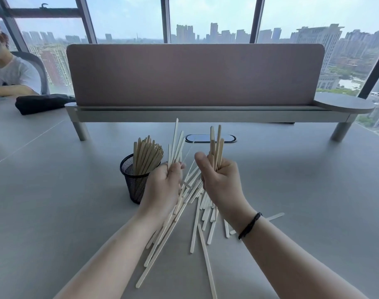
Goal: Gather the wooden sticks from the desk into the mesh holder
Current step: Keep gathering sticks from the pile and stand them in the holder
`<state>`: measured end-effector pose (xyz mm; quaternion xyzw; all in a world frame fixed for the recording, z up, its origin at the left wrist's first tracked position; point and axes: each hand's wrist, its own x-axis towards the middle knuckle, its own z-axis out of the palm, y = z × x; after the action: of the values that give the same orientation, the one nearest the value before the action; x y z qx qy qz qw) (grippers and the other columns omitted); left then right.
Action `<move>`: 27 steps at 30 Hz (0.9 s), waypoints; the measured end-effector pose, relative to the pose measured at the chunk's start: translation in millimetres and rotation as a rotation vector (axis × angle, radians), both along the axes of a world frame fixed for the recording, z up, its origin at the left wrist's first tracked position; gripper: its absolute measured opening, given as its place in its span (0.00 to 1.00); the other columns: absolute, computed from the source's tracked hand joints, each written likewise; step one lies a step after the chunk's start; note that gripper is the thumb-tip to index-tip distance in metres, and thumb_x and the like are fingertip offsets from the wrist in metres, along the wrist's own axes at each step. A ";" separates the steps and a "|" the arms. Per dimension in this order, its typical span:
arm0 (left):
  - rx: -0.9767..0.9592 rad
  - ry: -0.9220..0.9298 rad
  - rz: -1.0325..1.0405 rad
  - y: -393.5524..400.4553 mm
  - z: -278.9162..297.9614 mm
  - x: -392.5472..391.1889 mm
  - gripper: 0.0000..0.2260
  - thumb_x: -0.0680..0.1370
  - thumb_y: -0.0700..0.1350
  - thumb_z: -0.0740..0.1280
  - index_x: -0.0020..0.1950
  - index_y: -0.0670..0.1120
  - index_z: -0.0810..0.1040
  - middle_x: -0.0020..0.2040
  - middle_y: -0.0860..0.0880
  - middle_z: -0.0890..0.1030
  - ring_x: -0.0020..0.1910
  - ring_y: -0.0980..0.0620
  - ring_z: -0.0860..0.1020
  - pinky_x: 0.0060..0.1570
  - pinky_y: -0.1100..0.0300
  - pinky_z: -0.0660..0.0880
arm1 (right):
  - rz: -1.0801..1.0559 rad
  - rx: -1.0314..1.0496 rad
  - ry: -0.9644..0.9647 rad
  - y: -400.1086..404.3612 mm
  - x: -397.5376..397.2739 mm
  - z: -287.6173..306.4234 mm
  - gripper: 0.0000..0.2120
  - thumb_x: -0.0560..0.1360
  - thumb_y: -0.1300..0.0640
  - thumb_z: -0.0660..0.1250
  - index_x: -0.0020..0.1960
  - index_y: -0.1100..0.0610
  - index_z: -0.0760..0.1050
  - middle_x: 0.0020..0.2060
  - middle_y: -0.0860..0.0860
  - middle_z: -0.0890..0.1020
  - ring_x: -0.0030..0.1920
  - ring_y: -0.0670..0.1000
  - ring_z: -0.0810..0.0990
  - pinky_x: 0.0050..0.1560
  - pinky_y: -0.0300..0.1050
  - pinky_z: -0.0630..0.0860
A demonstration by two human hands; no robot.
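A black mesh holder (135,184) stands on the grey desk, left of centre, with several pale wooden sticks (147,156) upright in it. My left hand (162,188) is just right of the holder, shut on a loose fan of sticks (176,145) that point up and away. My right hand (222,180) is raised beside it, shut on a tighter bunch of sticks (216,145) held upright. Below and between both hands, a scattered pile of sticks (197,214) lies on the desk, partly hidden by my forearms.
A pinkish divider screen (195,74) on a raised shelf crosses the desk's far side. An oval cable port (210,138) sits behind the hands. A black pouch (41,103) lies far left, near a seated person's arm (11,90). A window stands beyond.
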<state>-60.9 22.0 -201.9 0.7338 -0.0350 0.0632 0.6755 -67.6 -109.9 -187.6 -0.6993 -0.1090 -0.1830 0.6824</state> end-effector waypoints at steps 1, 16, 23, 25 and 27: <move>0.036 -0.041 -0.004 0.4 -0.7 0.1 0.13 0.85 0.49 0.58 0.51 0.44 0.78 0.25 0.56 0.68 0.23 0.55 0.64 0.26 0.60 0.63 | -0.009 0.000 0.021 0.4 0.2 -2.6 0.37 0.71 0.36 0.69 0.30 0.65 0.56 0.25 0.65 0.57 0.28 0.65 0.54 0.28 0.55 0.53; -0.395 -0.024 -0.181 -16.0 -0.3 -10.3 0.12 0.80 0.47 0.65 0.37 0.49 0.69 0.28 0.54 0.61 0.25 0.55 0.58 0.22 0.66 0.59 | -0.021 0.094 0.164 -5.0 7.4 -6.4 0.34 0.71 0.38 0.68 0.33 0.67 0.57 0.27 0.65 0.56 0.29 0.64 0.53 0.29 0.54 0.53; -0.289 -0.154 -0.064 -21.9 -7.9 -10.4 0.28 0.72 0.57 0.72 0.30 0.44 0.57 0.25 0.46 0.56 0.24 0.47 0.56 0.25 0.52 0.55 | -0.034 0.042 0.153 -5.4 5.5 -11.1 0.31 0.78 0.50 0.70 0.29 0.66 0.57 0.23 0.59 0.62 0.25 0.59 0.59 0.26 0.59 0.58; -0.236 -0.190 -0.050 -21.2 -9.8 -11.8 0.31 0.74 0.57 0.71 0.30 0.39 0.56 0.25 0.39 0.56 0.26 0.39 0.55 0.25 0.47 0.56 | -0.034 0.050 0.140 -5.1 6.2 -12.2 0.31 0.78 0.53 0.70 0.27 0.62 0.57 0.22 0.57 0.63 0.25 0.57 0.60 0.27 0.56 0.58; -0.201 -0.209 -0.031 -20.8 -11.3 -12.6 0.32 0.76 0.55 0.71 0.30 0.35 0.57 0.25 0.34 0.58 0.26 0.38 0.57 0.26 0.48 0.59 | -0.031 0.061 0.129 -4.6 6.9 -11.9 0.30 0.78 0.54 0.70 0.27 0.59 0.56 0.22 0.56 0.62 0.25 0.56 0.60 0.27 0.49 0.59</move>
<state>-73.5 1.2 -213.2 0.6513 -0.1097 0.1321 0.7392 -60.6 -114.5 -199.5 -0.6901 -0.0482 -0.1512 0.7061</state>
